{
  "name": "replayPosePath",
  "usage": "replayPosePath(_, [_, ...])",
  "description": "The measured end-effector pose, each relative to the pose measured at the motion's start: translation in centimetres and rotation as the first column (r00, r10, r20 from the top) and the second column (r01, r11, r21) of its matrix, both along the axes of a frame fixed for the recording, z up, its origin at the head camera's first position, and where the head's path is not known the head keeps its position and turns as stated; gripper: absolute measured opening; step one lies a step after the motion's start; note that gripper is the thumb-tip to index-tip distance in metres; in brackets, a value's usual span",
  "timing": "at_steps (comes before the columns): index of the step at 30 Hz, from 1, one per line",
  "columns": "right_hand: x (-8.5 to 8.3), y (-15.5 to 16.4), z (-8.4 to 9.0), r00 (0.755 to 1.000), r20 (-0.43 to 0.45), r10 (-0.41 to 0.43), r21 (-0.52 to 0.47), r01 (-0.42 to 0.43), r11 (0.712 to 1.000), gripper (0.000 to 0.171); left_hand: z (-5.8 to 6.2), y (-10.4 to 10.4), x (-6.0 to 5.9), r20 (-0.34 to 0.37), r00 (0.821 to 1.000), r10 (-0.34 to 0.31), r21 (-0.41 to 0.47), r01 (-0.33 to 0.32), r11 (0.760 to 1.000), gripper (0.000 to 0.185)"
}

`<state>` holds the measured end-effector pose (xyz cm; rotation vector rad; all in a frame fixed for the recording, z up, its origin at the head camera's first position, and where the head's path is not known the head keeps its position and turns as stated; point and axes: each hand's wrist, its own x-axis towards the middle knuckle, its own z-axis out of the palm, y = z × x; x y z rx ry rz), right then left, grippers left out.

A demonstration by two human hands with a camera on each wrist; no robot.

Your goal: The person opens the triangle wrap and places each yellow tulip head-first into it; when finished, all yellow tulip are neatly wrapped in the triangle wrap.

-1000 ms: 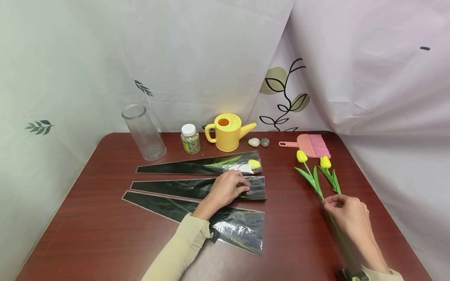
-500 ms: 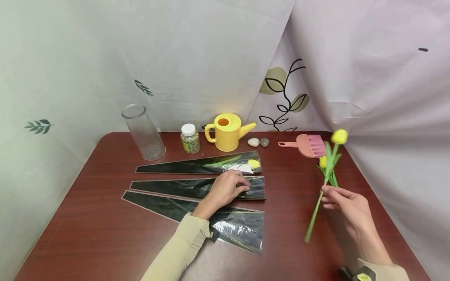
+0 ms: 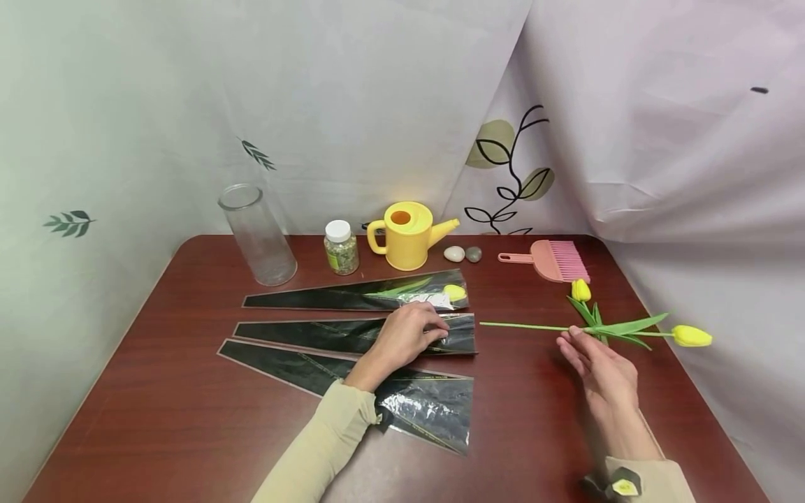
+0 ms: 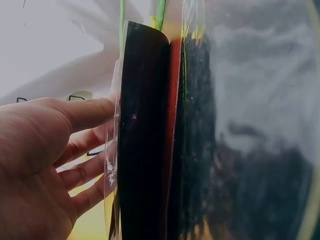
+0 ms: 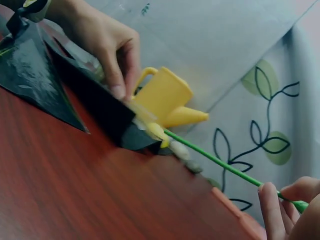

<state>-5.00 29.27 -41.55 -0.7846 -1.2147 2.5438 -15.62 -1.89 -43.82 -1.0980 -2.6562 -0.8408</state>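
My left hand (image 3: 405, 337) pinches the film at the wide end of the middle flower sleeve (image 3: 314, 335), a tapered black wrapper with a clear front. In the left wrist view, the thumb and fingertips hold the clear edge, and the black back panel (image 4: 144, 130) stands apart from the neighbouring sleeve. Between thumb and fingers, my right hand (image 3: 606, 381) pinches a yellow artificial tulip (image 3: 629, 327) by its stem near the leaves. The tulip lies sideways, bloom to the right, the stem's bare end (image 5: 215, 160) pointing at the sleeve's wide end.
A sleeve with a tulip inside (image 3: 352, 296) lies behind, another sleeve (image 3: 434, 405) in front. Another tulip (image 3: 581, 290) lies at right, near a pink dustpan and brush (image 3: 546, 260). Along the back stand a glass vase (image 3: 260, 237), a jar (image 3: 342, 250) and a yellow watering can (image 3: 407, 241), beside two stones (image 3: 462, 254).
My right hand has lifted one tulip off the table and turned it from pointing away to lying sideways, stem end to the left. The left hand stays on the sleeve.
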Motion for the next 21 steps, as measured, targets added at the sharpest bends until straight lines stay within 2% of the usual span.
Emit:
replayPosePath(5, [-0.3,-1.9,-1.0,0.997,0.074,0.016,0.049,-0.020,0.999,0.008,0.0,0.1,-0.1,-0.026,1.000,0.015,0.013,-0.015,1.000,0.007])
replayPosePath(9, [-1.1,-4.5,-2.1,0.984,0.165,0.063,0.120,-0.083,0.989,0.004,0.0,0.0,-0.1,-0.057,0.998,0.016,0.017,-0.015,1.000,0.008])
replayPosePath(14, [-1.9,-7.8,-2.8,0.957,0.257,0.133,0.177,-0.182,0.967,0.006,0.2,-0.1,-0.2,-0.084,0.996,0.027,0.012,-0.026,1.000,0.008])
replayPosePath(21, [-2.8,-11.0,-2.6,0.909,0.335,0.250,0.210,-0.331,0.920,0.025,0.5,-0.1,-0.1,-0.047,0.999,0.027,0.001,-0.027,1.000,0.008])
